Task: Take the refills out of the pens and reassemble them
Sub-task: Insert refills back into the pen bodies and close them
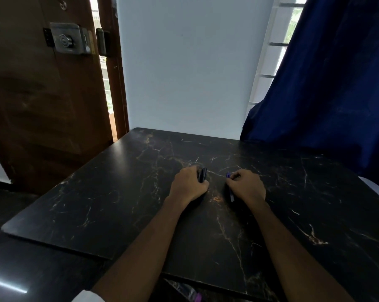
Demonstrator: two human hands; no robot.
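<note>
Indoors, black marble table (118,203), wooden door (42,94), blue curtain (336,83)

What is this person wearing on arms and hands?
Nothing on the left hand or the right hand: no gloves, rings or watch show. The left arm is bare up to a white sleeve edge; the right arm is bare as far as seen.

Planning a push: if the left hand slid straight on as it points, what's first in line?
The left hand meets only bare table up to its far edge, then probably the wall; depth unclear.
</note>
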